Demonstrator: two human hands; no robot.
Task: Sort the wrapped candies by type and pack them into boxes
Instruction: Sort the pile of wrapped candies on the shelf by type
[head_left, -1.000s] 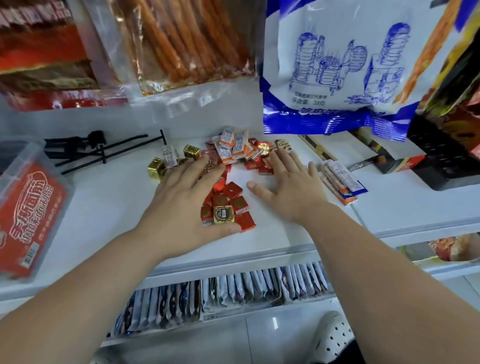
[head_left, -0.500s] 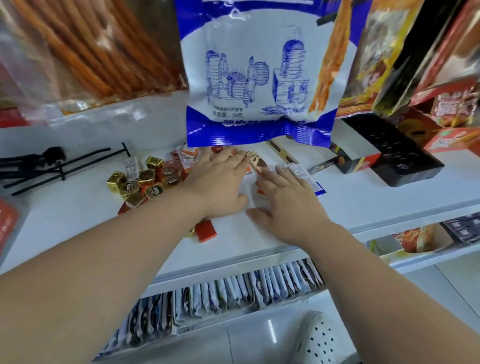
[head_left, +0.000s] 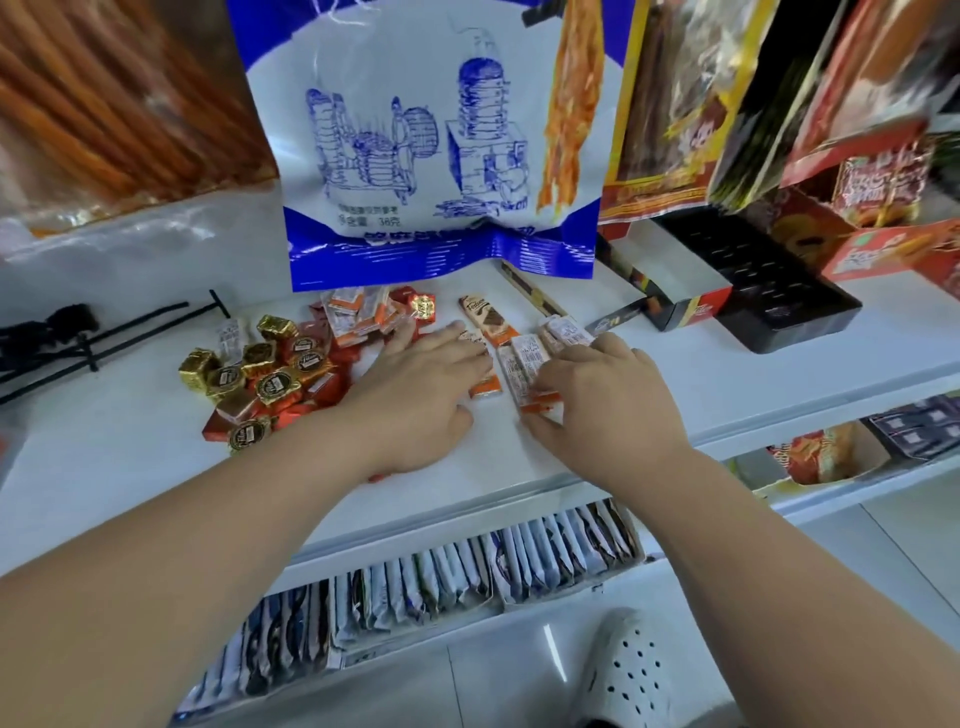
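On the white shelf (head_left: 130, 447) lies a heap of gold and red square candies (head_left: 270, 379) at the left. Behind it sit several orange-and-white flat candies (head_left: 358, 312). My left hand (head_left: 421, 400) lies flat, palm down, fingers on an orange bar (head_left: 485, 387). My right hand (head_left: 608, 400) rests with curled fingers on a row of long white-and-orange bar candies (head_left: 530, 358). A brown-and-orange bar (head_left: 488, 319) lies just beyond my fingertips. An open box (head_left: 670, 291) stands at the back right.
A blue-and-white snack bag (head_left: 426, 156) hangs over the candies. Other hanging packs (head_left: 727, 104) crowd the right. A black tray (head_left: 769, 291) stands right of the box. Black hooks (head_left: 98, 338) lie at the left. A lower shelf holds rows of sachets (head_left: 467, 577).
Both hands have slid to the right, from the square candy heap onto the long bars. The bars now lie gathered side by side under my right fingers. The view has swung right.
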